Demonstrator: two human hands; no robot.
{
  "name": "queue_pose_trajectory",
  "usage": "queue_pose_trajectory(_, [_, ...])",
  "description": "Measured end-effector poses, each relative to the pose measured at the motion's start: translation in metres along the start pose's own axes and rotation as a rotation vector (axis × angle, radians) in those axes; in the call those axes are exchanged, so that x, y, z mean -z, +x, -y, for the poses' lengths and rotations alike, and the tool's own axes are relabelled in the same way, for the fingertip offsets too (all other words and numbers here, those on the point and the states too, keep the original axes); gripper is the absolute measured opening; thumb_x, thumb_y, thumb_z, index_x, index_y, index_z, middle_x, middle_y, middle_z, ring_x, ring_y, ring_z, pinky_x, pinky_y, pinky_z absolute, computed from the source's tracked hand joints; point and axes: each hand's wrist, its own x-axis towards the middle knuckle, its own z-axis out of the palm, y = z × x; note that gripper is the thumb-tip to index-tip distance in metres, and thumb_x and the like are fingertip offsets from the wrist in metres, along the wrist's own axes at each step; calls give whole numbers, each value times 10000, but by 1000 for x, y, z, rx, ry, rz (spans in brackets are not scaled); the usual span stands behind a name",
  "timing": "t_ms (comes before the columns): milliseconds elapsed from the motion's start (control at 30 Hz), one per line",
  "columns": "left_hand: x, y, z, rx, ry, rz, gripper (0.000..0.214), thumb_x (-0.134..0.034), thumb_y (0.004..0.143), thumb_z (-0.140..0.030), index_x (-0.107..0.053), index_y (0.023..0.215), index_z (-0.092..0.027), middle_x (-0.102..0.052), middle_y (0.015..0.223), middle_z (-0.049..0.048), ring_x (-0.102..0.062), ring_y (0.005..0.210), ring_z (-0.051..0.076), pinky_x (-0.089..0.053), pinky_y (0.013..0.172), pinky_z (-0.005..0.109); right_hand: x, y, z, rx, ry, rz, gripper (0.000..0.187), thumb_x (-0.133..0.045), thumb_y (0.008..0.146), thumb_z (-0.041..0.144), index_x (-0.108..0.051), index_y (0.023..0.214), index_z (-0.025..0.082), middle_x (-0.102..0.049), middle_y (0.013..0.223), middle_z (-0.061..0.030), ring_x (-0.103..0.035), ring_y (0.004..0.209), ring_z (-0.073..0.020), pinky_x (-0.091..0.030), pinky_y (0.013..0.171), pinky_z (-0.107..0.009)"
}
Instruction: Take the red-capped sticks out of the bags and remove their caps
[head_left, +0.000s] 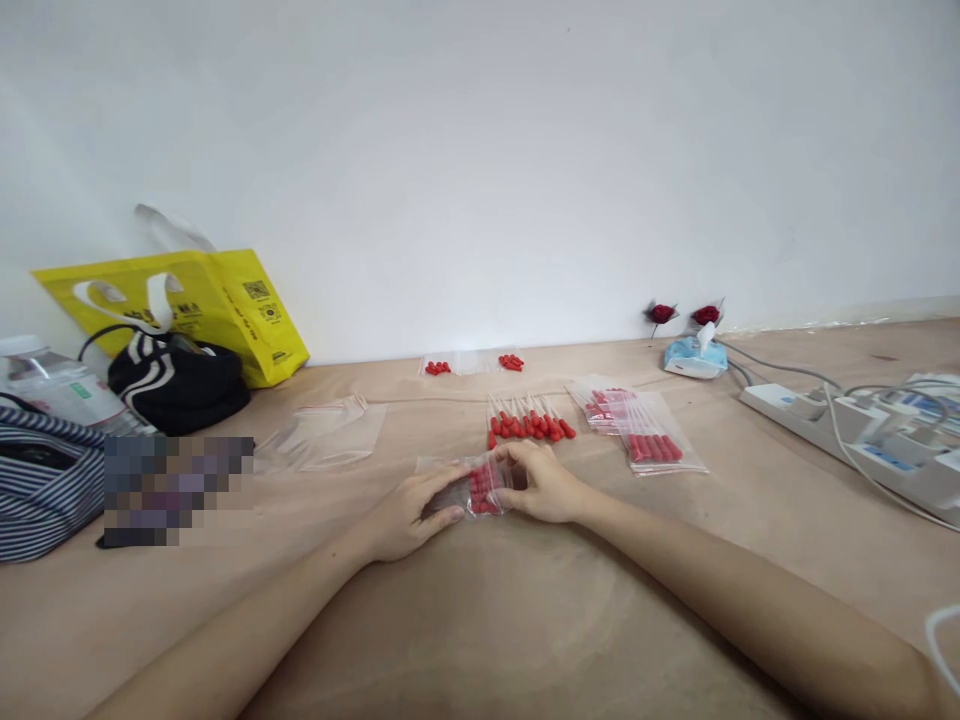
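Note:
A small clear zip bag (484,487) with several red-tipped sticks inside lies sideways between my two hands. My left hand (411,512) grips the bag's left end, thumb in front and fingers behind. At its right end, the thumb and fingers of my right hand (546,484) close on the plastic. Just beyond the right hand is a loose row of red-tipped pale sticks (529,425) on the table. Filled bags of the same sticks (656,447) overlap to the right. Flat clear bags (337,430) lie to the left.
Near the wall rests another clear bag (476,361) with red pieces at both ends. A tissue pack (695,357) and power strip (847,425) with cables occupy the right. A yellow bag (247,320), black pouch (180,385), plastic jar (60,385) and striped cloth item (49,500) stand left.

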Motion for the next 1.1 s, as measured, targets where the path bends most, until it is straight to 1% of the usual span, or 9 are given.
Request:
queue_pose_trajectory(167, [1,0,-3,16,35,14,460,-442,836,-361,-375,1278,-253,-432,1316,59,-384,1212,215,-322,991,407,-3,4,-1,4,-66,54,312,-625,708,314,-592,997,202,-583,915,-61,-509,902,-207,-348,784,-359])
queue_pose_trajectory(267, [1,0,-3,9,47,22,461,-437,839,-362,-372,1280,-247,-432,1316,58,-387,1208,212,-322,993,401,-1,6,2,-37,-80,83,258,-635,690,372,-626,892,213,-585,875,-41,-513,873,-200,-339,774,-349])
queue_pose_trajectory(333, [1,0,-3,3,47,27,455,-436,840,-357,-378,1277,-243,-442,1309,54,-392,1204,210,-317,998,398,2,7,5,-76,-68,86,260,-664,646,409,-626,805,207,-594,829,-19,-519,835,-185,-332,769,-338])
queue_pose_trajectory(433, [1,1,-3,-10,35,28,445,-440,839,-354,-394,1265,-234,-459,1295,51,-409,1189,206,-322,996,386,5,8,10,-109,-30,93,288,-704,586,408,-606,753,195,-602,764,11,-522,743,-147,-335,733,-300])
queue_pose_trajectory(633, [3,2,-6,21,21,16,453,-458,824,-342,-404,1257,-217,-471,1281,62,-438,1159,212,-341,978,380,2,6,9,-171,84,125,219,-671,633,345,-571,739,181,-552,607,41,-470,558,-92,-327,563,-217])
queue_pose_trajectory(800, [2,3,-6,18,12,4,448,-448,830,-353,-403,1255,-219,-472,1280,62,-442,1155,203,-347,972,363,-9,4,1,-170,235,41,143,-636,669,269,-576,755,170,-551,621,35,-473,550,-77,-346,540,-198])
queue_pose_trajectory(933, [2,4,-4,44,20,-11,443,-439,834,-358,-411,1250,-210,-484,1269,65,-456,1140,204,-353,964,363,-16,5,-7,-191,437,-7,154,-610,679,244,-581,809,167,-532,594,43,-462,521,-70,-364,515,-194])
queue_pose_trajectory(1033, [3,4,-4,60,30,-9,442,-438,831,-345,-417,1248,-200,-488,1265,67,-462,1135,204,-357,961,357,-14,4,-11,-175,593,-91,148,-589,653,190,-559,796,167,-556,652,32,-502,579,-79,-396,550,-202])
queue_pose_trajectory(1100, [5,4,-5,62,34,-11,436,-440,829,-342,-428,1242,-204,-486,1268,64,-461,1137,204,-359,960,353,-7,2,-13,-203,705,-151,147,-577,629,167,-525,766,174,-564,690,32,-530,604,-82,-410,559,-206])
